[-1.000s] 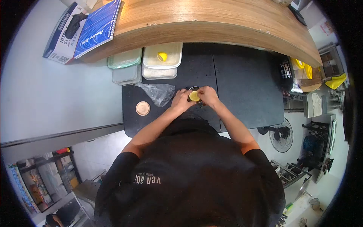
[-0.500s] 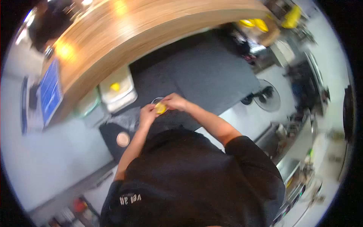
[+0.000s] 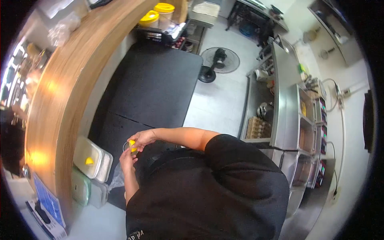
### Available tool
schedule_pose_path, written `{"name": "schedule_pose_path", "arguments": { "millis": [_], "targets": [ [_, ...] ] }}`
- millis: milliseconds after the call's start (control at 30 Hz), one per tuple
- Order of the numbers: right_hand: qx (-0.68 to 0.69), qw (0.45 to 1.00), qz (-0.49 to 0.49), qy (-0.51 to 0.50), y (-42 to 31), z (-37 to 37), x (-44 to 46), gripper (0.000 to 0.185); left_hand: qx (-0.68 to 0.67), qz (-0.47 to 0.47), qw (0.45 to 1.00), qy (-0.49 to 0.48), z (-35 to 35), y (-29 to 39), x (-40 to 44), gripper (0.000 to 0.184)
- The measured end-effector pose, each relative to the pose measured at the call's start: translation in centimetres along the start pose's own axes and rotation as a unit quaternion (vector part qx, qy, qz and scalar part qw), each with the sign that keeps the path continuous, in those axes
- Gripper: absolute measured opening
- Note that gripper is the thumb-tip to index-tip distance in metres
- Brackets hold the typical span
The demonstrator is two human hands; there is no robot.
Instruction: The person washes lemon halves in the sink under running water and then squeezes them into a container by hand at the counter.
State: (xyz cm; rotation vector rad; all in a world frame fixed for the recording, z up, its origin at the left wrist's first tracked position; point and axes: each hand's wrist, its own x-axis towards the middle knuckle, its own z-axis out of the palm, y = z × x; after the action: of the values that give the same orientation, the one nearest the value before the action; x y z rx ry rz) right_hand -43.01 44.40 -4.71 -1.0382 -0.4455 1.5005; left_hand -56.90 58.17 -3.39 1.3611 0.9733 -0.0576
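A small yellow piece, apparently a lemon slice (image 3: 133, 145), is held between my two hands over the dark counter. My right hand (image 3: 144, 138) pinches it from the upper right. From below, my left hand (image 3: 128, 160) closes its fingers at its lower edge. Right beside the fingers shows the round rim of a clear cup (image 3: 126, 145), partly hidden by the hands. Left of my left hand, another yellow piece (image 3: 89, 161) lies on a white lidded container (image 3: 87, 150).
A curved wooden ledge (image 3: 60, 80) borders the dark counter (image 3: 156, 80) on the left. Clear plastic (image 3: 117, 179) and a green-lidded container (image 3: 81, 187) are near my left arm. Yellow-lidded tubs (image 3: 164, 16) stand at the far end. A fan (image 3: 219, 60) and egg tray (image 3: 258, 128) are rightward.
My view has swung to the right, bringing the fan, steel shelves and egg tray into clearer sight. Both hands stay together at the yellow piece, now lower and further left in view.
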Motion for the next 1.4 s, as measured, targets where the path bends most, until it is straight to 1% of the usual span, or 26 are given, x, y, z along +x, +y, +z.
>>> {"name": "schedule_pose_path", "arguments": {
  "millis": [133,200,233,333,400,433,500,533,600,633,667,700,733,767,833,867,900,933,1000,1033,1067,1133,1167,1233,1333,1400],
  "targets": [
    [-0.029,0.999,0.004,0.027,0.0,0.2,-0.2,0.067,0.084,0.03,0.996,0.008,0.4,0.3,-0.4,0.032],
    [-0.078,0.996,0.007,0.039,0.4,0.3,0.2,0.063,0.1,0.037,0.994,0.002,-0.1,-0.8,0.2,0.032],
    [-0.078,0.996,0.006,0.04,0.6,0.5,0.5,0.063,0.115,0.044,0.992,0.0,-0.3,-1.3,0.6,0.032],
    [-0.099,0.993,0.024,0.056,1.2,0.8,1.2,0.06,0.123,0.052,0.991,-0.002,-0.3,-1.7,0.3,0.033],
    [-0.183,0.977,0.022,0.111,0.8,1.7,1.1,0.051,0.111,0.049,0.993,0.003,-0.2,-1.7,-0.1,0.033],
    [-0.186,0.977,0.024,0.105,0.6,2.0,0.9,0.051,0.097,0.046,0.994,0.007,-0.1,-1.7,-0.3,0.033],
    [-0.274,0.952,0.006,0.137,0.8,2.4,1.5,0.047,0.098,0.059,0.993,0.012,-0.5,-1.9,-0.4,0.034],
    [-0.28,0.952,0.008,0.124,1.0,2.6,1.8,0.047,0.103,0.073,0.992,0.011,-0.8,-2.0,-0.5,0.034],
    [-0.428,0.886,-0.076,0.161,0.7,3.0,1.8,0.045,0.081,0.07,0.994,0.036,-1.1,-2.5,-0.7,0.034],
    [-0.434,0.886,-0.078,0.146,0.6,3.3,1.8,0.045,0.086,0.105,0.99,0.033,-1.3,-2.9,-0.7,0.033],
    [-0.475,0.862,-0.089,0.152,0.0,3.9,1.4,0.047,0.092,0.14,0.985,0.032,-1.6,-3.0,-0.8,0.033],
    [-0.514,0.837,-0.103,0.157,-0.4,4.3,1.2,0.049,0.116,0.146,0.982,0.021,-1.8,-2.9,-1.2,0.034],
    [-0.552,0.81,-0.118,0.161,-0.8,4.7,1.0,0.052,0.108,0.145,0.983,0.039,-2.0,-3.2,-1.1,0.034],
    [-0.558,0.808,-0.123,0.142,-1.1,5.0,1.1,0.052,0.125,0.179,0.974,0.057,-2.2,-4.2,-0.2,0.035],
    [-0.566,0.811,-0.082,0.125,-1.4,5.8,1.6,0.05,0.165,0.222,0.958,0.077,-2.5,-5.8,1.4,0.037],
    [-0.584,0.796,-0.088,0.134,-0.6,5.6,2.3,0.049,0.186,0.232,0.951,0.081,-2.8,-6.0,1.8,0.037],
    [-0.601,0.78,-0.095,0.144,0.2,5.4,3.0,0.048,0.222,0.278,0.929,0.101,-2.5,-4.7,0.3,0.037],
    [-0.621,0.767,-0.086,0.138,0.0,5.7,3.0,0.048,0.272,0.253,0.922,0.107,-2.6,-3.9,-0.4,0.038],
    [-0.644,0.748,-0.084,0.135,-0.2,6.0,2.9,0.048,0.286,0.234,0.923,0.109,-2.3,-2.5,-2.0,0.041],
    [-0.647,0.745,-0.089,0.136,-0.1,6.1,3.0,0.048,0.279,0.245,0.922,0.113,-2.4,-3.1,-1.4,0.041],
    [-0.653,0.742,-0.096,0.114,0.0,5.9,3.1,0.048,0.292,0.237,0.918,0.124,-2.3,-2.9,-1.7,0.039],
    [-0.651,0.739,-0.127,0.119,0.4,5.5,3.4,0.048,0.293,0.213,0.924,0.125,-2.1,-2.1,-2.2,0.038],
    [-0.656,0.736,-0.131,0.099,0.2,5.7,3.5,0.048,0.293,0.21,0.925,0.117,-2.1,-1.5,-2.7,0.038],
    [-0.65,0.743,-0.105,0.122,-0.2,5.9,3.4,0.048,0.284,0.22,0.926,0.115,-2.1,-1.3,-3.1,0.039],
    [-0.657,0.738,-0.113,0.102,-0.1,5.5,3.7,0.049,0.275,0.203,0.93,0.134,-1.7,-1.3,-3.2,0.039],
    [-0.66,0.739,-0.094,0.095,-0.4,5.7,3.6,0.05,0.267,0.197,0.933,0.136,-1.8,-1.2,-3.2,0.039]
  ]
}}
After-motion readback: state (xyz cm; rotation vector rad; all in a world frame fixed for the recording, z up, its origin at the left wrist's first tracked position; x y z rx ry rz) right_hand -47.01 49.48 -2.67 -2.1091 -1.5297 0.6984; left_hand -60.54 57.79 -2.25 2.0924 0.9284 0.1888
